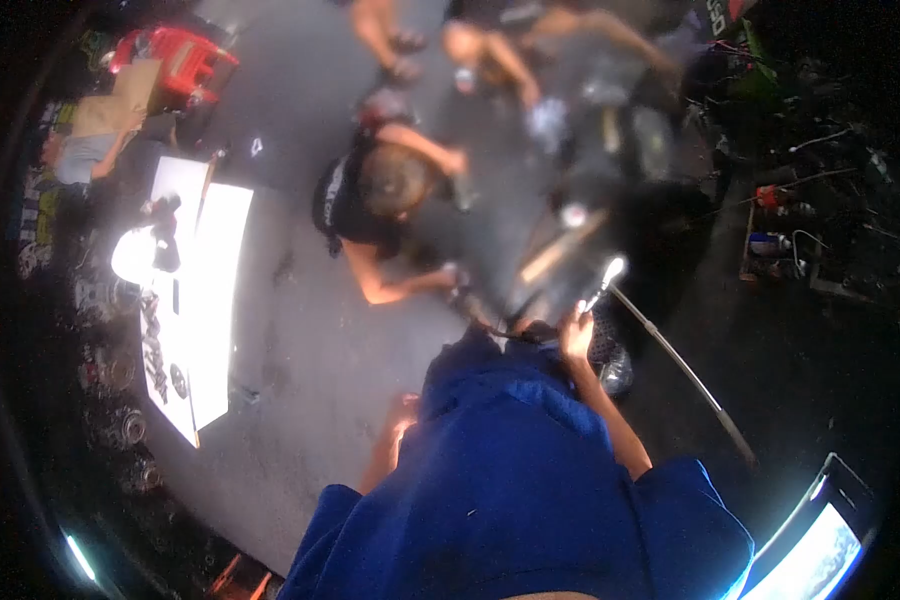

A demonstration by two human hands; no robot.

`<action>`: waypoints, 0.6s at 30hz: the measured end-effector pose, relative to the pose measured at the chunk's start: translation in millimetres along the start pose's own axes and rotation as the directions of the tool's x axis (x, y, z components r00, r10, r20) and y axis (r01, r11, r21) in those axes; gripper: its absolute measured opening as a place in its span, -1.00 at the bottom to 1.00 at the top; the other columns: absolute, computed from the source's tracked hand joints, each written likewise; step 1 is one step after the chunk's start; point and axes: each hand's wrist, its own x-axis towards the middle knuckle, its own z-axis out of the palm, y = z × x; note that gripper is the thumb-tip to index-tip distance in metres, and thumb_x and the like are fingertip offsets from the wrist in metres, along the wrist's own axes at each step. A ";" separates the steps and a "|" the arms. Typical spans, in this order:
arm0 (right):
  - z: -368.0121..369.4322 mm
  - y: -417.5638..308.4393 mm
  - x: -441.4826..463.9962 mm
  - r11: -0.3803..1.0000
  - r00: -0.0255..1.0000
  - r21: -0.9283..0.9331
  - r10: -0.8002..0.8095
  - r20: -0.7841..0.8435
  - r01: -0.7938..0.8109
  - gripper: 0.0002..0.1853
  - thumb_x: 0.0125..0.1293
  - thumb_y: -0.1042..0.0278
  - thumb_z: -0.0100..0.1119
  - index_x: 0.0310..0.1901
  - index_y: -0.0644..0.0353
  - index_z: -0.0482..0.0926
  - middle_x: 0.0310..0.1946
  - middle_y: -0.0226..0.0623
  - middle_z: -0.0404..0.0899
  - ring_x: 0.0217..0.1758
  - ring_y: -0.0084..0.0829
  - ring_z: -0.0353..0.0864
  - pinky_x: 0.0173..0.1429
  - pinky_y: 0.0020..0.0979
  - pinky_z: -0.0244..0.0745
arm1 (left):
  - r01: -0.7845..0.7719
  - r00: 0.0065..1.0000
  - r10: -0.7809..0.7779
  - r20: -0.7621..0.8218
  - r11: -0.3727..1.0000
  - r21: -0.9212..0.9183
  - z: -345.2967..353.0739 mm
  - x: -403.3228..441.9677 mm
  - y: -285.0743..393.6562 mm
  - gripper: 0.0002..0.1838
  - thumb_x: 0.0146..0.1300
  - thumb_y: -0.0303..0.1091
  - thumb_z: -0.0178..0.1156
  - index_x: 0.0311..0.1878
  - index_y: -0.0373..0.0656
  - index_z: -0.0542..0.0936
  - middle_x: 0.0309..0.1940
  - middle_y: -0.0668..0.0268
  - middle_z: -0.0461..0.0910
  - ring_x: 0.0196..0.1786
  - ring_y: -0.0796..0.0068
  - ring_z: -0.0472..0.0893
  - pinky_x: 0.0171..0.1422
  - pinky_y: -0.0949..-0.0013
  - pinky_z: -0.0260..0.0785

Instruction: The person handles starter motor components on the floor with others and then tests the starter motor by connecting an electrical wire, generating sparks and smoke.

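Observation:
My right hand [576,332] is wrapped round a light-coloured, slim object [598,295] with a bright end, held beyond my knees. My left hand [403,412] rests beside my left thigh, at the edge of the blue clothing [510,460]; its fingers are partly hidden and washed out by light. A long thin metal bar [675,352] slants down to the right of my right hand. Beyond the hands, a flat pale strip [562,247] and a small round white object [573,215] lie on the dark, blurred floor area.
A person in a dark shirt [345,200] bends close in front, arms toward the floor. Other people's arms [510,65] reach in at the top. At left stand a brightly lit white table [215,310] and a red plastic chair [185,62]. A lit screen [815,555] is at lower right.

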 end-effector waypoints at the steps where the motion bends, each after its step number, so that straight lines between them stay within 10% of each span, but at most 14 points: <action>1: -0.3 -16.9 -4.1 0.994 0.998 0.096 -0.047 0.030 0.044 -0.62 0.53 -0.05 -0.04 -0.32 0.08 0.31 -0.64 -0.54 0.29 -0.63 -0.64 0.27 -0.55 -0.50 0.27 | -0.013 1.000 0.013 0.024 1.000 -0.002 -0.9 12.7 -4.4 -0.73 0.21 -0.40 0.28 -0.04 -0.28 0.62 -0.42 0.31 0.63 -0.50 0.56 0.55 -0.51 0.44 0.39; 9: -10.0 -62.3 -6.7 0.938 0.990 0.319 -0.134 -0.034 0.138 -0.63 0.54 -0.03 -0.04 -0.37 0.01 0.27 -0.66 -0.55 0.26 -0.66 -0.65 0.25 -0.59 -0.51 0.24 | 0.104 0.994 -0.093 0.049 0.933 -0.344 -39.1 125.9 8.6 -0.81 0.28 -0.31 0.22 -0.10 -0.16 0.61 -0.39 0.32 0.60 -0.44 0.50 0.59 -0.45 0.43 0.45; 18: -29.3 -23.8 6.1 0.838 0.992 0.531 -0.100 -0.078 0.126 -0.58 0.54 -0.09 -0.09 -0.39 0.04 0.25 -0.69 -0.52 0.21 -0.67 -0.59 0.25 -0.58 -0.46 0.27 | -0.025 1.000 0.027 0.003 0.977 -0.212 -79.5 137.0 93.3 -0.79 0.26 -0.30 0.25 -0.10 -0.17 0.61 -0.35 0.29 0.61 -0.41 0.48 0.61 -0.41 0.38 0.49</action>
